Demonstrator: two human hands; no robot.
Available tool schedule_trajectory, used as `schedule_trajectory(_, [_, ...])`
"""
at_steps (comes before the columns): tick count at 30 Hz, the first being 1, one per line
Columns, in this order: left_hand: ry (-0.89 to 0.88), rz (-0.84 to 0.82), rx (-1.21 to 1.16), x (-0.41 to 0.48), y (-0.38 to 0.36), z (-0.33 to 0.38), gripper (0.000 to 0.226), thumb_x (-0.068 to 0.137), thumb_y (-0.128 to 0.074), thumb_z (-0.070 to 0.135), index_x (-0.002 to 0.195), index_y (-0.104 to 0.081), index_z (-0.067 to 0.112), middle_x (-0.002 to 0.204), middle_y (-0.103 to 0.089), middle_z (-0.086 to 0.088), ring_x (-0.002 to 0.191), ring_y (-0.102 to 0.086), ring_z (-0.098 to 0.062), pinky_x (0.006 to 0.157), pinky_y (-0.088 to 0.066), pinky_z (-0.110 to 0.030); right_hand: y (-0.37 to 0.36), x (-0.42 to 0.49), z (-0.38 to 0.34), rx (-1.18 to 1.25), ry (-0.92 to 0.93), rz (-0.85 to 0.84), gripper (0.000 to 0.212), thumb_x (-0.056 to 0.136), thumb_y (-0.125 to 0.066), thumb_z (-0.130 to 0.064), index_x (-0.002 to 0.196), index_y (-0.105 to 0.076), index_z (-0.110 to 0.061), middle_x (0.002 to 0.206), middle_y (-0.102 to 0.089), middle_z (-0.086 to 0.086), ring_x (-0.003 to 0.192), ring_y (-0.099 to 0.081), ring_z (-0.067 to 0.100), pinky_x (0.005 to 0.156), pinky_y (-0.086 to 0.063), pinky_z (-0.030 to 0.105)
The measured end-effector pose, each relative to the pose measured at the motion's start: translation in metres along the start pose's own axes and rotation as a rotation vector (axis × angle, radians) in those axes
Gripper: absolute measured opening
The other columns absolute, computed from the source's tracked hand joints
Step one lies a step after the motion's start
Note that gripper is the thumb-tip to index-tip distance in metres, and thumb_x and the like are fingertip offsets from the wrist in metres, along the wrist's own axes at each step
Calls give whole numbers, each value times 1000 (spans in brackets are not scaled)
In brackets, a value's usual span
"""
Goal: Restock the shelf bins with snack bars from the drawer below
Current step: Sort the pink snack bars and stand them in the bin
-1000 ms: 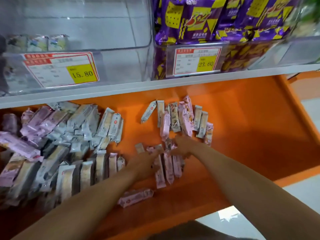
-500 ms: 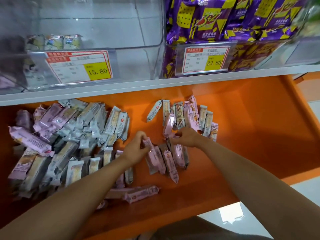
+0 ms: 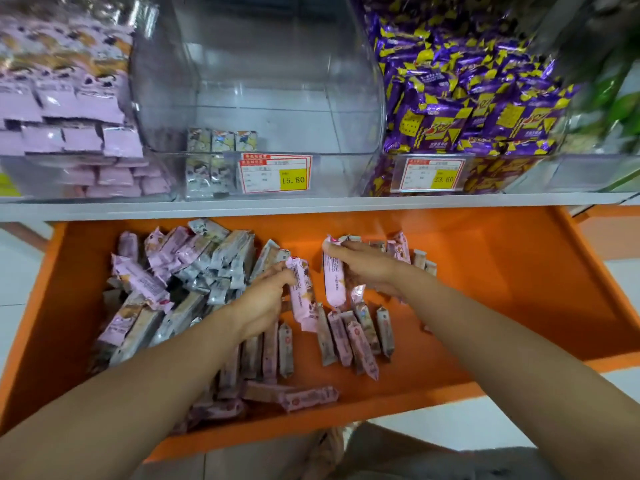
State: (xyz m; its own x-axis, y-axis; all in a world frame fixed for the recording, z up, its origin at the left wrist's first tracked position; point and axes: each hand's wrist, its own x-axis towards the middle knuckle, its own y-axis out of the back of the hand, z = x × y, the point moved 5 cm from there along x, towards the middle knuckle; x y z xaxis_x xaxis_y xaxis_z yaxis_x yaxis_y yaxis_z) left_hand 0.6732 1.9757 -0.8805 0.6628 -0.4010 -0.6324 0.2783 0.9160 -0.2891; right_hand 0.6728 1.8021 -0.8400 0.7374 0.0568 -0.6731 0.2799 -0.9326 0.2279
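Pink foil, slippery: pinching one bar [image 3: 303,294] in left hand [image 3: 261,304], second bar [image 3: 333,277] in right hand [image 3: 369,268], over middle of drawer [image 3: 502,289]; could slip loose lifting toward the clear bin [image 3: 263,81]

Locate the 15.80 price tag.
Head view, upper centre: the 15.80 price tag sits on the front of the nearly empty clear bin. It is left of the 23.60 tag and above the orange drawer.
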Motion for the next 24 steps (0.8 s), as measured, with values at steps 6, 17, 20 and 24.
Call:
schedule_trajectory(6, [17, -90, -93, -46, 3, 19, 28, 95, -40, 10, 104, -67, 9, 91, -67, -16, 70, -63, -27, 62, -55, -34, -56, -18, -40, 65, -4, -59, 29, 101, -45, -42, 100, -56, -15, 90, -53, 10, 82, -50, 23, 79, -47, 37])
schedule_trajectory(17, [-207, 46, -50, -132, 71, 62, 16, 95, -57, 5, 83, -65, 13, 84, -74, -7, 78, -68, -18, 76, -53, -35, -117, -68, -103, 104, 195, -110, 9, 98, -52, -5, 100, -60, -7, 95, -63, 10, 78, -59, 14, 67, -48, 24])
schedule_trajectory(20, [-278, 51, -11, -162, 90, 74, 21, 99, -55, 24, 118, -61, 18, 118, -68, -8, 110, -62, -27, 94, -48, -47, -129, -86, -122, 154, 241, -163, 19, 103, -46, -15, 116, -58, -21, 90, -69, 0, 80, -66, 16, 68, -57, 29])
schedule_trajectory(24, [-381, 100, 42, -198, 107, 99, 20, 102, -49, 21, 114, -56, 7, 93, -66, -16, 72, -65, -25, 66, -58, -33, -149, -112, -155, 125, 345, -187, 25, 105, -41, -26, 129, -48, -28, 95, -66, 2, 73, -66, 15, 60, -49, 27])
